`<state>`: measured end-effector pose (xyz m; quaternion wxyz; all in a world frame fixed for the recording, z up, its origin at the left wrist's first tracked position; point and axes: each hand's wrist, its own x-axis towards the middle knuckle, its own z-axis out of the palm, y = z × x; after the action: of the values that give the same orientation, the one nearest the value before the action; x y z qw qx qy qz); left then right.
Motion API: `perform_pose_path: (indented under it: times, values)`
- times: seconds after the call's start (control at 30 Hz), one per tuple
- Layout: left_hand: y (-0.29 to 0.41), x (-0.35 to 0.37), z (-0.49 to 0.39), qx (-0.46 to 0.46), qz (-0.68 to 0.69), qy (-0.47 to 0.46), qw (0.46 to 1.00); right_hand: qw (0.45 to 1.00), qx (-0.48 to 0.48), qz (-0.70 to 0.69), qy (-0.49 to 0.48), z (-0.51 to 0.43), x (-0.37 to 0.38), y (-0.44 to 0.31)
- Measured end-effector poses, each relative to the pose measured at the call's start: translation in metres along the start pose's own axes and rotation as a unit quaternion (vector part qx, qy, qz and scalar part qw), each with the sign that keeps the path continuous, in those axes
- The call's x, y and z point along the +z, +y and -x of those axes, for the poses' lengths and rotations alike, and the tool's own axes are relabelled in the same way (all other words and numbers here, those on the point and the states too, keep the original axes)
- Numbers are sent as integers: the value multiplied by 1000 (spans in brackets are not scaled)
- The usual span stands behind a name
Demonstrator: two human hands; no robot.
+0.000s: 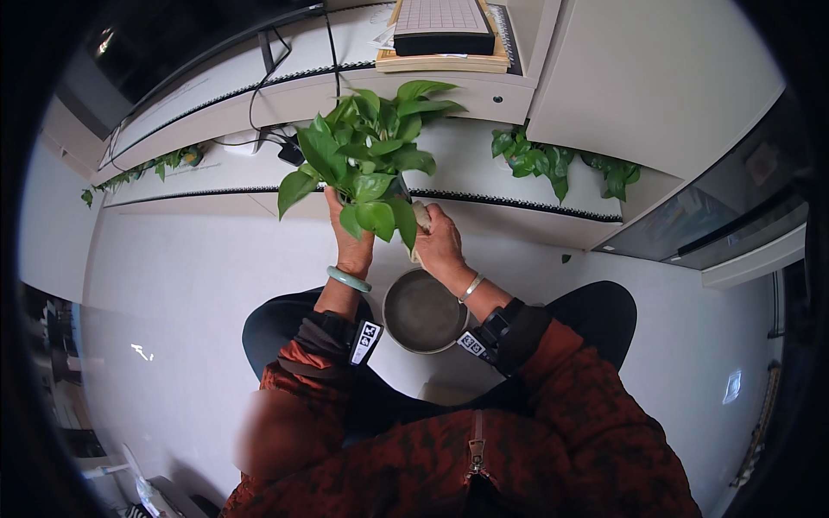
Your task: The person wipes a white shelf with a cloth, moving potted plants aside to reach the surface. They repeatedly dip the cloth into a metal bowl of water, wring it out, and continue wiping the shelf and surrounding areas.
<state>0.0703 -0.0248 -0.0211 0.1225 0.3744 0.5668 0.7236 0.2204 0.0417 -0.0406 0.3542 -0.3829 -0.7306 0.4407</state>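
A leafy green pothos plant (369, 152) is held up in front of me. Beneath its leaves shows a sliver of the dark pot (401, 186); the rest of the pot is hidden. My left hand (350, 241) grips the pot from the left, its fingers covered by foliage. In my right hand (443, 238) is a bunched, pale cloth (423, 217), close against the pot's right side; whether it touches the pot is hard to see. Below my wrists, a round grey basin (425, 314) stands on the floor between my legs. The liquid or bare bottom inside it cannot be told apart.
Ahead is a low white cabinet (466, 152) with a covered shelf. Trailing potted plants (547, 158) sit on its right, others (175, 158) at left. Black cables (262, 97) hang near a power adapter (290, 152). Boxes (445, 42) are stacked above. A fallen leaf (566, 258) lies on the floor.
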Motion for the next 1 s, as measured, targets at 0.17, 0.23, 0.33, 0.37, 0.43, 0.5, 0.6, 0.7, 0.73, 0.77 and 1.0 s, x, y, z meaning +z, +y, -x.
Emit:
perform_pose_path:
  times: [0.17, 0.23, 0.33, 0.37, 0.43, 0.5, 0.6, 0.7, 0.73, 0.77, 1.0]
  values:
    - [-24, 21, 10, -31, -44, 26, 998, 997, -75, 29, 21, -21, -6, 23]
    - [-37, 23, 9, -21, -68, 23, 997, 997, -65, 5, 29, -46, -7, 39]
    - [-54, 27, 3, -40, -98, 27, 994, 992, -51, 17, 112, -95, -22, 69]
    - [-59, 30, 0, -20, -81, 18, 996, 986, -60, 11, 158, -111, -28, 80]
    - [-67, 37, -2, -14, -65, 3, 998, 981, -97, 65, 154, -131, -39, 103]
    - [-77, 48, -13, -2, -67, -13, 998, 973, -75, 193, 101, -141, -36, 123]
    - [-98, 73, -23, 0, -6, -44, 999, 960, 6, 281, -10, -133, -33, 146]
    - [-124, 95, -34, -57, 25, -56, 997, 926, -19, 377, -17, -120, -27, 157]
    - [-132, 102, -38, -124, 145, -43, 981, 925, -54, 376, -1, -116, -26, 159]
    - [-138, 110, -43, -135, 218, -43, 966, 922, -96, 375, 17, -114, -24, 160]
    - [-155, 140, -60, -21, 73, 13, 997, 890, -234, 389, -39, -135, -33, 178]
